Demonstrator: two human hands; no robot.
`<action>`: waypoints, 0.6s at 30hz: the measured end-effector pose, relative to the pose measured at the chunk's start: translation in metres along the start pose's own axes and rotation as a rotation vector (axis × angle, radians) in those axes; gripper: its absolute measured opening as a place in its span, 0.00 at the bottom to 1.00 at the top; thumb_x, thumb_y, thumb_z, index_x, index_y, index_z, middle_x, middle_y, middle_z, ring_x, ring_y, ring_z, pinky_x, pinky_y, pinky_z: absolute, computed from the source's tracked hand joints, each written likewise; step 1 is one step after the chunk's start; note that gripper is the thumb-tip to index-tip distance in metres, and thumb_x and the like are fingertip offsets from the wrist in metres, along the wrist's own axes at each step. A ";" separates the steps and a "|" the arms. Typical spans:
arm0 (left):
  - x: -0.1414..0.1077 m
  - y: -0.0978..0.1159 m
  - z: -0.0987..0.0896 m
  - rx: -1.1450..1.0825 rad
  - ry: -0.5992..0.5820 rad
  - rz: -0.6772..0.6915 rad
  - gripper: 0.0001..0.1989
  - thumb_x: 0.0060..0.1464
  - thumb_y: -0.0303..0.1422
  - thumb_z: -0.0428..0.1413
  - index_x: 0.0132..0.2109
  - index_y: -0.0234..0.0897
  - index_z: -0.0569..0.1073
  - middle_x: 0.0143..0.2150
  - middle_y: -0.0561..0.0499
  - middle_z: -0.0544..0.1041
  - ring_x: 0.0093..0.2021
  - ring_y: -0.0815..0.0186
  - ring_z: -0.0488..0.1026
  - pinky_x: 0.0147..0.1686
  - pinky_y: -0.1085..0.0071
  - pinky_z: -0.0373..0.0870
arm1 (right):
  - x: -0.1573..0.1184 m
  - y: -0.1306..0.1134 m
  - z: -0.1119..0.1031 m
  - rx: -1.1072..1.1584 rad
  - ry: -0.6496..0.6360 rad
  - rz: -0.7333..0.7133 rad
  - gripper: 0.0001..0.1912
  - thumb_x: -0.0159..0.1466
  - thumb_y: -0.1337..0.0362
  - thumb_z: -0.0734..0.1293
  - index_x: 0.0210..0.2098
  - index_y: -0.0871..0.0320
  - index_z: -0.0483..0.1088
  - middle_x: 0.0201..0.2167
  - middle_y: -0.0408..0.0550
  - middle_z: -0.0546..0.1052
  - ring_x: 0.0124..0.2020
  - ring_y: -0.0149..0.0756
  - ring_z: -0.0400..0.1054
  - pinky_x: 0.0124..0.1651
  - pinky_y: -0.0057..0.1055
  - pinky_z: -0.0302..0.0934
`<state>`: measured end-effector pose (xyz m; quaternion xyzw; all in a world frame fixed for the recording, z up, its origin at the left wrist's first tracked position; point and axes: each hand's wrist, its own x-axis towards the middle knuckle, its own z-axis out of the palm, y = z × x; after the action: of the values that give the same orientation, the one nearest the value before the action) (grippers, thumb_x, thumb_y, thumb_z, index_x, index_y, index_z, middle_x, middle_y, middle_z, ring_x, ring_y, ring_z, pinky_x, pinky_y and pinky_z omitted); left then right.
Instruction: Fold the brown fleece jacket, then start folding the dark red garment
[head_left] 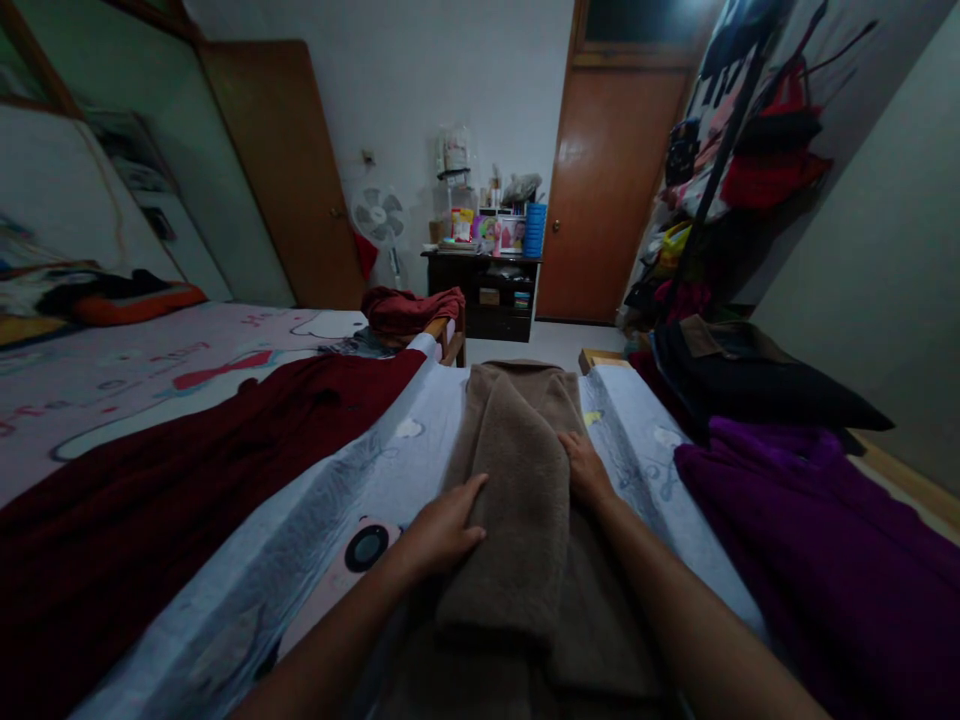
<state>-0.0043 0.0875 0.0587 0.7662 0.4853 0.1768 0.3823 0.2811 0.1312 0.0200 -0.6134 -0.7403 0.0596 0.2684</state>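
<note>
A brown fleece coat (pixel 517 480) lies lengthwise in front of me on the bed, one sleeve folded down over its middle. At the left edge of that sleeve is my left hand (pixel 446 525), its thumb and forefinger spread apart against the fabric; its other fingers are hidden. Farther up, my right hand (pixel 585 468) has its fingers bent together on the coat's right edge. The coat's near end fades into shadow.
Dark red clothing (pixel 300 415) spreads to the left. On the right lie a purple garment (pixel 810 530) and a stack of dark folded clothes (pixel 757 380). Beyond the bed stand a fan (pixel 379 215), a dark cabinet (pixel 484 295) and a wooden door (pixel 611 190).
</note>
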 end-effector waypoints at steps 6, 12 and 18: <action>0.052 -0.001 0.006 -0.270 0.134 -0.034 0.41 0.49 0.31 0.55 0.69 0.31 0.50 0.64 0.39 0.66 0.61 0.57 0.66 0.62 0.62 0.58 | 0.001 0.004 0.004 0.012 -0.010 0.049 0.13 0.64 0.63 0.62 0.47 0.55 0.72 0.41 0.48 0.72 0.44 0.37 0.64 0.49 0.29 0.57; 0.057 -0.003 0.017 -0.340 0.203 0.049 0.29 0.51 0.24 0.51 0.61 0.35 0.65 0.63 0.45 0.68 0.63 0.60 0.63 0.64 0.64 0.55 | 0.003 0.002 0.000 0.007 -0.017 0.119 0.15 0.64 0.63 0.62 0.50 0.55 0.71 0.44 0.48 0.72 0.45 0.36 0.66 0.48 0.27 0.57; 0.048 -0.012 0.018 -0.122 0.195 0.038 0.22 0.51 0.25 0.52 0.54 0.38 0.73 0.54 0.44 0.74 0.57 0.58 0.68 0.61 0.62 0.59 | 0.002 -0.002 0.001 -0.020 -0.035 0.113 0.11 0.64 0.62 0.63 0.43 0.55 0.74 0.40 0.47 0.72 0.43 0.35 0.65 0.47 0.26 0.57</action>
<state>0.0219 0.1249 0.0331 0.7298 0.4938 0.2868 0.3760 0.2789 0.1331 0.0200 -0.6559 -0.7095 0.0777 0.2455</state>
